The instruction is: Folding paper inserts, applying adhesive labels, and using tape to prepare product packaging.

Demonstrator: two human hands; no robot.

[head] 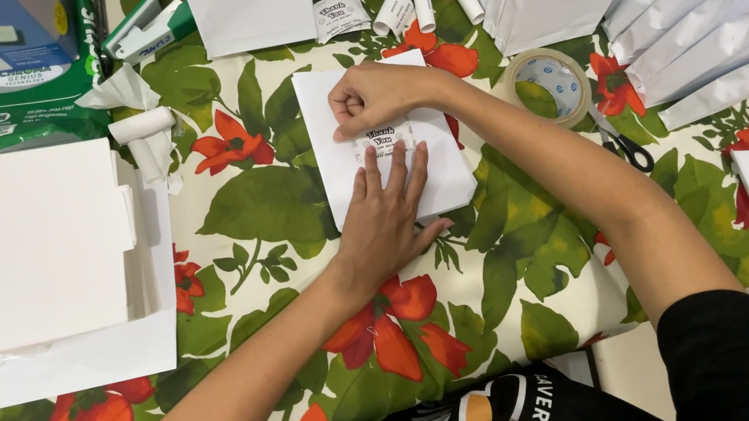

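Head view showed the left hand (385, 214) lying flat and open on a white paper bag (384, 143) on the floral tablecloth (273, 207), while the right hand (376, 97), curled closed, pressed a printed sticker (386, 137) onto it. A tape roll (552, 87) and scissors (625, 143) lay nearby.

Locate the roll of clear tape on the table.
In the head view, the tape roll lies right of the right hand, beside the scissors.

Floral-clothed table (273, 207) with white bag (444, 168), tape roll (551, 85), scissors (625, 146), white cards (46, 245).
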